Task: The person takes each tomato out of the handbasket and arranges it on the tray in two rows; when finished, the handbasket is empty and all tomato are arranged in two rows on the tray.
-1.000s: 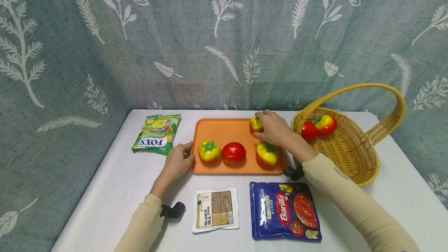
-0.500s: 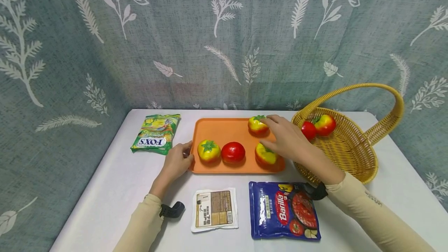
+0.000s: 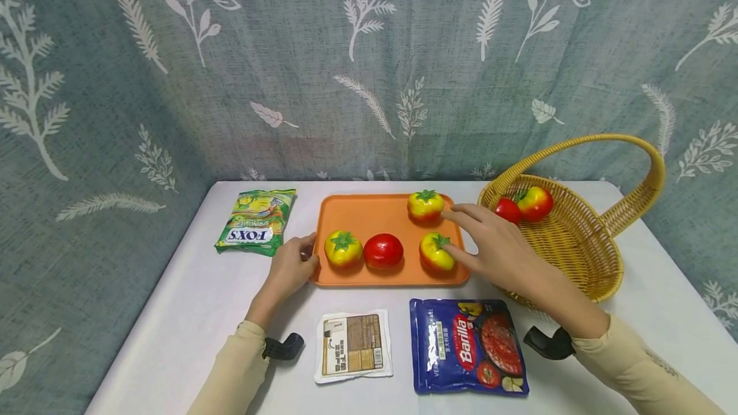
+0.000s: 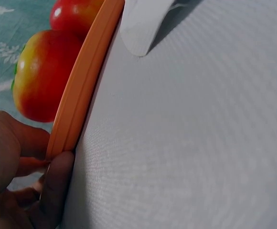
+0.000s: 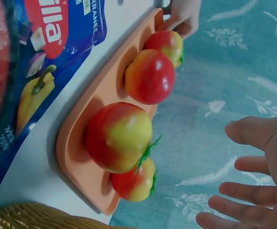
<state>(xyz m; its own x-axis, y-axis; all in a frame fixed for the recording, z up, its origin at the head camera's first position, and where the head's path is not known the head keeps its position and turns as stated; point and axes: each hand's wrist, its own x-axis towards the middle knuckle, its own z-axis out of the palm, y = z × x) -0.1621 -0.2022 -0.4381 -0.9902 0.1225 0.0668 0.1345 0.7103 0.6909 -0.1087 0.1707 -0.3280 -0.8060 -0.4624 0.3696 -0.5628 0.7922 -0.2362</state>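
An orange tray (image 3: 364, 210) bears several glossy round fruits with red and yellow skins. A yellow-red fruit (image 3: 425, 208) with green leaves on top lies at its back right, with a similar leafy-topped fruit (image 3: 436, 253) in front of it. Along the front sit a red fruit (image 3: 384, 251) and another yellow-red fruit (image 3: 343, 250). My left hand (image 3: 293, 266) holds the tray's left edge, thumb and fingers at its front corner. My right hand (image 3: 504, 252) hovers over the tray's right side with fingers spread, and the right wrist view shows its palm holding nothing.
Right of the tray stands a wicker basket (image 3: 611, 268) with a tall handle, holding two red fruits (image 3: 534, 204). A blue Barilla pouch (image 3: 468, 348) and a white-brown packet (image 3: 354, 346) lie in front. A green Fox's bag (image 3: 256, 221) lies back left.
My right hand has let go of the back-right fruit, leaving it on the tray, and has drawn back to the right with its fingers spread. My left hand stays at the tray's edge.
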